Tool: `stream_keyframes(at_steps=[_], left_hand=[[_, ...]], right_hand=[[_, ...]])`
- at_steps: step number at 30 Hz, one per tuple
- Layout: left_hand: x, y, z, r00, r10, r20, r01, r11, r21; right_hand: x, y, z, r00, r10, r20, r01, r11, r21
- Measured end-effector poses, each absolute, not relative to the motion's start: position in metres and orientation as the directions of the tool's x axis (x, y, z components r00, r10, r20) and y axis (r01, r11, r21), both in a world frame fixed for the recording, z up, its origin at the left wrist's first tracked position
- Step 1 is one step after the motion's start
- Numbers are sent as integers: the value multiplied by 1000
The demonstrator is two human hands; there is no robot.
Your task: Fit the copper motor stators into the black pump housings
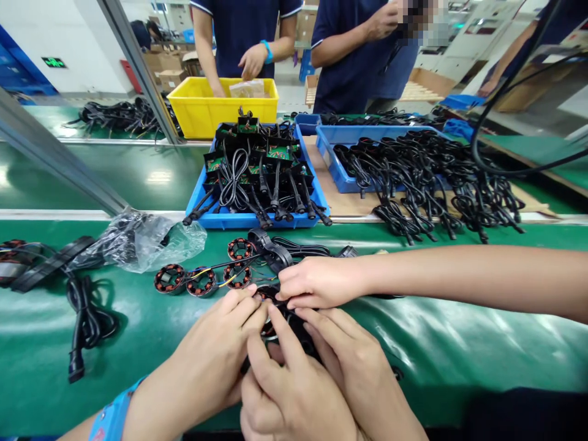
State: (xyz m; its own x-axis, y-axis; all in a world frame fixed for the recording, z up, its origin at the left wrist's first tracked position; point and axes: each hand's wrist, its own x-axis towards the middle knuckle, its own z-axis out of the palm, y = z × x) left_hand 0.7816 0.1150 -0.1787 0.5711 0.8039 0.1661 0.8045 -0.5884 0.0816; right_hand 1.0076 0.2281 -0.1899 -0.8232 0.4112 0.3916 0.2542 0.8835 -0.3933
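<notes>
i see my left hand (215, 349) and right hand (321, 373) close together low over the green surface (459, 349), fingers curled and pinching a small round black part (275, 318) between them; most of it is hidden by my fingers. a co-worker's hand (312, 283) reaches in from the right and touches the same part from above. just behind lie copper-wound coils (202, 282) joined by wires. farther back sits a blue tray (257, 214) of black cables and circuit boards, and at left a crumpled plastic bag (142, 242).
</notes>
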Motion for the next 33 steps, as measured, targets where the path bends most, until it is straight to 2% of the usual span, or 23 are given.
stream_keyframes(at_steps=[3,7,13,16,18,21,25,29,33], left_hand=[[783,115,-182,571,793,210,810,-587,12],[786,116,-184,544,797,264,828,-560,-15],[779,120,-188,589,728,352,793,-604,-76],[774,119,-194,591,732,339,787,-615,-47],[770,116,-203,588,738,331,783,-622,-3],[766,112,-221,547,777,310,806,-589,56],[768,107,-239,503,819,276,837,-541,81],[771,105,-234,553,791,264,800,-592,100],[768,106,-223,551,792,262,795,-594,123]], right_hand=[[1017,197,-191,-740,508,442,334,847,-414],[1024,156,-191,-481,686,546,479,727,-492],[1022,142,-202,-383,727,569,516,680,-521],[1027,143,-215,-259,767,588,521,623,-583],[1032,143,-222,-201,785,586,573,579,-579],[1040,146,-225,-195,810,552,649,529,-547],[1044,150,-224,-244,823,513,633,536,-559],[1045,154,-226,-305,815,493,575,570,-586],[1047,158,-232,-348,772,532,555,627,-547]])
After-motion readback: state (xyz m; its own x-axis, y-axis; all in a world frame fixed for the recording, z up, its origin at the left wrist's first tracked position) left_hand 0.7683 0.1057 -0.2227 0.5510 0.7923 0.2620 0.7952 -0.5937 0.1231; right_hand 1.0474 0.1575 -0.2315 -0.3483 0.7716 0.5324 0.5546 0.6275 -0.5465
